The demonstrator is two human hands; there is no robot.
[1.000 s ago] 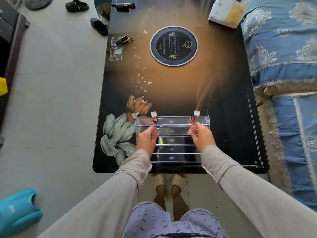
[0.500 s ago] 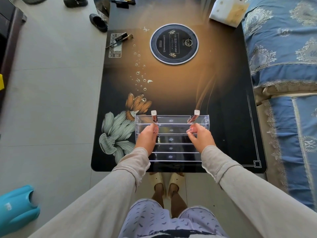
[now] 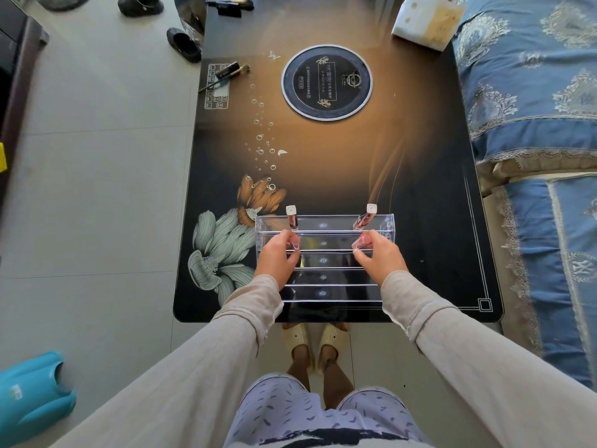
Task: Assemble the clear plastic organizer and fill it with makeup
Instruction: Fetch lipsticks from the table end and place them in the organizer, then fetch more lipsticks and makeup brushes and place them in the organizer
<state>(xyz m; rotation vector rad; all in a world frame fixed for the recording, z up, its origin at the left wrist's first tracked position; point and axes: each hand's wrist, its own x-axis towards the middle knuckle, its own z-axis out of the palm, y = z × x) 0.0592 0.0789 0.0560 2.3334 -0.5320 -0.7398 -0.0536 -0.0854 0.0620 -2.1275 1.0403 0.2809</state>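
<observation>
one organizer (image 3: 324, 260); two tubes (image 3: 292, 216) (image 3: 365, 216) in back row; two hands (image 3: 278, 257) (image 3: 378, 255); two dark slippers (image 3: 140, 4) (image 3: 184, 45).

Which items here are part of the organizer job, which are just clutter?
In the job:
clear organizer
left lip gloss tube
right lip gloss tube
makeup brushes
left hand, right hand, both on the organizer

Lying about:
tissue pack
black slippers
blue plastic item

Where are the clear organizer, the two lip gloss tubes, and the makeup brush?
clear organizer (image 3: 324, 277): head view, middle tier.
left lip gloss tube (image 3: 291, 210): head view, cap.
right lip gloss tube (image 3: 371, 208): head view, cap.
makeup brush (image 3: 226, 76): head view, handle.
</observation>
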